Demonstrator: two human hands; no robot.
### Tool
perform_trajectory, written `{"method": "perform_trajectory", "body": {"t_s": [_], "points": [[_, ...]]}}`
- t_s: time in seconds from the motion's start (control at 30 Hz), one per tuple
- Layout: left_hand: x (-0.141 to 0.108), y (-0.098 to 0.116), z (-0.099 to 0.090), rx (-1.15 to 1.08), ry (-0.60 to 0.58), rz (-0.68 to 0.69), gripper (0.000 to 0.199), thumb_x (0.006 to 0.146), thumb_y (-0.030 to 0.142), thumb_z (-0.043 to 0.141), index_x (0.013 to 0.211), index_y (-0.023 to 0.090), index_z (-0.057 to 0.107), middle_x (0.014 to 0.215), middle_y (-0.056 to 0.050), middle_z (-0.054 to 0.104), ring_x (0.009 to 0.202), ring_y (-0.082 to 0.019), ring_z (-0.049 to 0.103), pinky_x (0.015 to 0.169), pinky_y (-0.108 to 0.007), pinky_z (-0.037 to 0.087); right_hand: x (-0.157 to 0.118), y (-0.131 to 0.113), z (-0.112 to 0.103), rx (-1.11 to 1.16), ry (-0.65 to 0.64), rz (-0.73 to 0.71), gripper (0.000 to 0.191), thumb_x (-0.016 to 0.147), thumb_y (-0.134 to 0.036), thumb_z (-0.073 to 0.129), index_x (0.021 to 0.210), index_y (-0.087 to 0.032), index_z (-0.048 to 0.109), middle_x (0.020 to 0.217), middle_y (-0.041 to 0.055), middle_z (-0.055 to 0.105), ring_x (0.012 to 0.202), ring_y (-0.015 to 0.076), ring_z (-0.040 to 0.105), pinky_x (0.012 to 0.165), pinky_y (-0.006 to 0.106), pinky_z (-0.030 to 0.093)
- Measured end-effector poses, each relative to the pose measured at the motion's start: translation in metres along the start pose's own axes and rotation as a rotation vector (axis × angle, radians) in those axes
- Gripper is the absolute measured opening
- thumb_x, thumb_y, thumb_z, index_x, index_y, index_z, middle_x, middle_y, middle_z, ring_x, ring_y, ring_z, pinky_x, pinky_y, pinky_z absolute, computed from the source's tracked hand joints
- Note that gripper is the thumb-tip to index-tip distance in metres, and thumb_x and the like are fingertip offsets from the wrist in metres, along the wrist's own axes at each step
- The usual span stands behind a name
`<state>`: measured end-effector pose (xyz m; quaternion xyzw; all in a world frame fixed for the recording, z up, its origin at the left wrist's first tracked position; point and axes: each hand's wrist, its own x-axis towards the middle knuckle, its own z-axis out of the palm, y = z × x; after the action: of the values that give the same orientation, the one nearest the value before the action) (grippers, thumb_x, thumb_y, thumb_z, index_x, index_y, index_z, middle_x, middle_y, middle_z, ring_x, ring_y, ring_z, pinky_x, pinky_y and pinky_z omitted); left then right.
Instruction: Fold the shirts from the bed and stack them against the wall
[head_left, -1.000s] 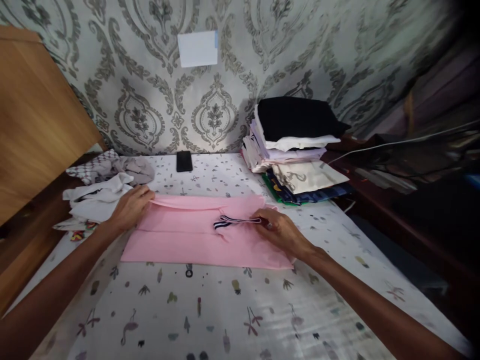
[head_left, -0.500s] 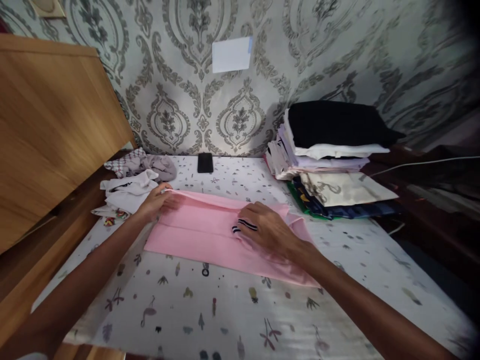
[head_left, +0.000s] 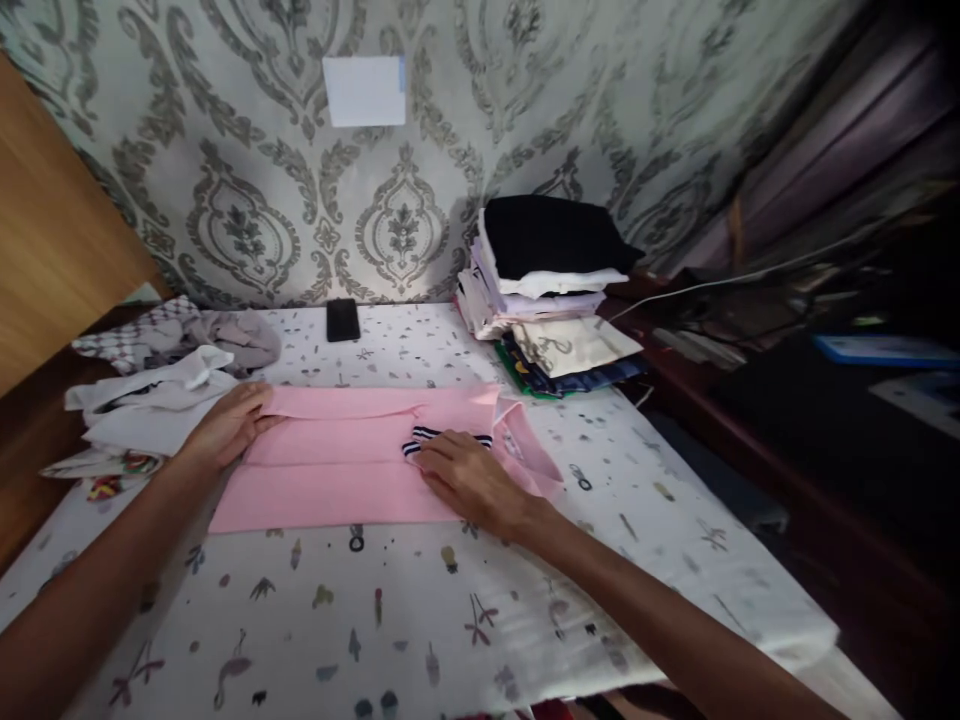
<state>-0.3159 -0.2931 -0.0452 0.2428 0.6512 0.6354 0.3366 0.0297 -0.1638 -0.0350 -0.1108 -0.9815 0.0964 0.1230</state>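
A pink polo shirt [head_left: 322,495] lies on the bed in a long strip, its far side folded over inward. My left hand [head_left: 229,425] pinches the far left corner of the shirt, fingers closed at the fabric's edge. Over the sleeve's dark-and-white striped cuff [head_left: 450,433] rests my right hand [head_left: 476,478], its fingers laid along the cloth and pressing it down. At the shirt's right end the collar part [head_left: 529,445] spreads out loosely, partly behind my right wrist.
Folded clothes [head_left: 555,245] are stacked at the back right, a black one on top. Crumpled clothes [head_left: 157,390] lie by my left hand. A black phone or wallet [head_left: 343,320] sits near the wall. A white cable [head_left: 720,275] runs across the right side.
My view has swung right. The right hand has laid the striped sleeve flatter on the shirt, its fingers now stretched out over it. The far fold lies smoother; the left hand stays at its corner.
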Motion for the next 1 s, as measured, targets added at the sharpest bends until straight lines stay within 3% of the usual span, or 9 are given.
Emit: {"method": "perform_trajectory", "body": {"t_s": [0.1, 0.2, 0.3, 0.4, 0.53, 0.6, 0.77, 0.9, 1.0], "points": [[0.004, -0.001, 0.001, 0.291, 0.018, 0.035, 0.033, 0.057, 0.034, 0.076, 0.082, 0.019, 0.061, 0.063, 0.006, 0.056, 0.055, -0.012, 0.057, 0.054, -0.023, 0.048, -0.004, 0.007, -0.004, 0.062, 0.057, 0.035, 0.019, 0.098, -0.019, 0.052, 0.105, -0.017, 0.070, 0.110, 0.0100, 0.072, 0.105, 0.0230, 0.063, 0.092, 0.040, 0.052], [0.007, 0.002, 0.002, 0.704, 0.011, 0.119, 0.025, 0.064, 0.035, 0.062, 0.085, 0.020, 0.065, 0.053, 0.006, 0.051, 0.047, -0.015, 0.050, 0.048, -0.025, 0.037, -0.002, 0.029, -0.015, 0.065, 0.163, 0.140, 0.026, 0.098, -0.017, 0.046, 0.108, -0.016, 0.070, 0.109, 0.0120, 0.071, 0.103, 0.0236, 0.063, 0.090, 0.039, 0.052], [0.007, 0.007, 0.005, 1.068, 0.027, 0.246, 0.023, 0.070, 0.027, 0.052, 0.087, 0.021, 0.066, 0.059, 0.002, 0.058, 0.060, -0.020, 0.058, 0.058, -0.028, 0.042, 0.007, 0.059, -0.029, -0.014, 0.221, 0.344, 0.032, 0.097, -0.014, 0.043, 0.117, -0.014, 0.069, 0.117, 0.0151, 0.069, 0.110, 0.0258, 0.061, 0.097, 0.039, 0.049], [0.002, 0.012, 0.010, 1.289, 0.018, 0.278, 0.025, 0.077, 0.021, 0.046, 0.094, 0.020, 0.065, 0.078, -0.004, 0.067, 0.081, -0.024, 0.065, 0.075, -0.032, 0.048, 0.017, 0.087, -0.037, -0.093, 0.122, 0.589, 0.036, 0.096, -0.014, 0.042, 0.123, -0.011, 0.066, 0.125, 0.0176, 0.066, 0.115, 0.0263, 0.061, 0.098, 0.036, 0.046], [-0.018, 0.017, 0.025, 1.481, 0.104, 0.382, 0.029, 0.087, 0.023, 0.045, 0.108, 0.018, 0.064, 0.117, -0.015, 0.063, 0.111, -0.033, 0.060, 0.089, -0.044, 0.049, 0.018, 0.107, -0.036, -0.077, -0.035, 0.653, 0.032, 0.098, -0.020, 0.042, 0.107, -0.012, 0.072, 0.109, 0.0140, 0.073, 0.099, 0.0228, 0.066, 0.085, 0.030, 0.046], [-0.031, 0.021, 0.043, 1.448, 0.049, 0.526, 0.028, 0.090, 0.029, 0.048, 0.111, 0.018, 0.064, 0.124, -0.016, 0.059, 0.117, -0.035, 0.055, 0.095, -0.048, 0.047, 0.015, 0.112, -0.033, -0.042, -0.044, 0.622, 0.031, 0.097, -0.020, 0.043, 0.103, -0.013, 0.073, 0.104, 0.0125, 0.074, 0.095, 0.0220, 0.066, 0.082, 0.029, 0.045], [-0.066, 0.021, 0.128, 1.081, -0.593, 0.738, 0.027, 0.100, 0.036, 0.045, 0.118, 0.022, 0.059, 0.119, -0.007, 0.062, 0.109, -0.023, 0.059, 0.090, -0.036, 0.051, 0.008, 0.120, -0.022, 0.048, 0.075, 0.588, 0.035, 0.094, -0.015, 0.042, 0.115, -0.015, 0.069, 0.115, 0.0123, 0.073, 0.104, 0.0235, 0.066, 0.087, 0.029, 0.046], [-0.077, 0.008, 0.196, 1.218, -0.685, 0.898, 0.022, 0.097, 0.031, 0.055, 0.115, 0.019, 0.059, 0.115, -0.009, 0.063, 0.110, -0.026, 0.057, 0.088, -0.038, 0.051, 0.005, 0.123, -0.016, 0.101, 0.150, 0.558, 0.038, 0.094, -0.013, 0.040, 0.122, -0.015, 0.066, 0.119, 0.0107, 0.072, 0.110, 0.0230, 0.065, 0.093, 0.031, 0.046], [-0.072, 0.003, 0.218, 1.388, -0.682, 0.894, 0.018, 0.095, 0.014, 0.052, 0.109, 0.017, 0.062, 0.108, -0.009, 0.066, 0.103, -0.025, 0.060, 0.081, -0.036, 0.052, 0.003, 0.123, -0.016, 0.112, 0.158, 0.555, 0.040, 0.094, -0.010, 0.039, 0.123, -0.013, 0.066, 0.119, 0.0126, 0.071, 0.109, 0.0231, 0.065, 0.093, 0.032, 0.047]]}}
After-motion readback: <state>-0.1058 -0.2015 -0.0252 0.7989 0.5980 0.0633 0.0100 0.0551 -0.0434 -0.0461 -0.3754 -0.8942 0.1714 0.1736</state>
